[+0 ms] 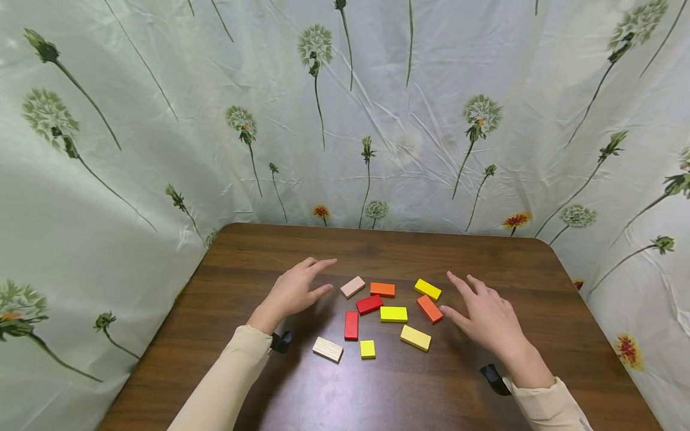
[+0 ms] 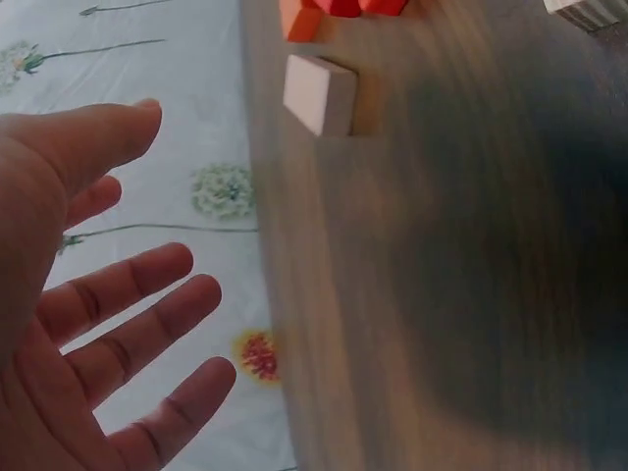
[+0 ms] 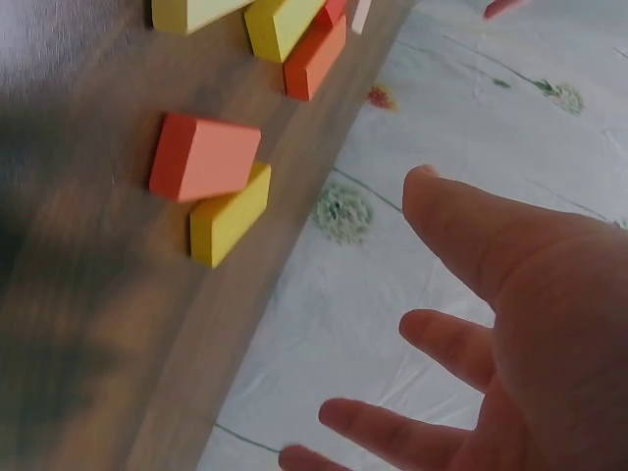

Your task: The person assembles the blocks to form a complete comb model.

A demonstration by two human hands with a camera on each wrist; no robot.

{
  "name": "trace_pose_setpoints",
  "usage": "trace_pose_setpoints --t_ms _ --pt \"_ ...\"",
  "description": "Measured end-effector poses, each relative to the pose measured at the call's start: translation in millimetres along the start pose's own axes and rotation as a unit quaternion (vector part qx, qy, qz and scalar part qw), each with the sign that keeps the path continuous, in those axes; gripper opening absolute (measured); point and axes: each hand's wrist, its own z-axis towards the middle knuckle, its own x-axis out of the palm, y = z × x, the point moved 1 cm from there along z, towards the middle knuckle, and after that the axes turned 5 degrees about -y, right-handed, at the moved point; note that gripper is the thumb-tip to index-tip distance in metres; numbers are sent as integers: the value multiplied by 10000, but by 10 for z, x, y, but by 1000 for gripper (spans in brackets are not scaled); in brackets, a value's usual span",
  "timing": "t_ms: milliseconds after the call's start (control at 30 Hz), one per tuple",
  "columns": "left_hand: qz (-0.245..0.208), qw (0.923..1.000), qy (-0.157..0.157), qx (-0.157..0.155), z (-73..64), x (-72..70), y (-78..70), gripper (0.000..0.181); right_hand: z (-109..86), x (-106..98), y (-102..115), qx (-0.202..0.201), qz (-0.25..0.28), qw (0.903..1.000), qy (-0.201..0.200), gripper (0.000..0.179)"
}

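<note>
Several flat wooden blocks lie spread over the middle of the brown table. My left hand (image 1: 293,290) hovers at their left with fingers apart, nearest the pale pink block (image 1: 353,287). On the other side, my right hand (image 1: 485,314) is held with spread fingers, its thumb close by the orange-red block (image 1: 429,309) in the head view. A yellow block (image 1: 428,290) lies just behind that one. Between the hands are an orange block (image 1: 383,290), two red blocks, one (image 1: 369,304) slanted, and a bright yellow block (image 1: 394,314). Neither palm holds anything in the wrist views.
Nearer the front lie a light yellow block (image 1: 415,338), a small yellow square block (image 1: 368,349) and a bare-wood block (image 1: 327,349). The table (image 1: 215,359) ends at the back against a white flowered curtain (image 1: 399,143), which also hangs along both sides.
</note>
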Motion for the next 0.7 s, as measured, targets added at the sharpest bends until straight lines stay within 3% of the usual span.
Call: trace_pose_setpoints --t_ms 267,700 --pt "-155 9969 757 126 118 224 11 58 -15 104 102 -208 163 9995 168 67" --pt "-111 9926 1206 32 140 474 56 46 -93 284 208 -243 272 9971 675 59"
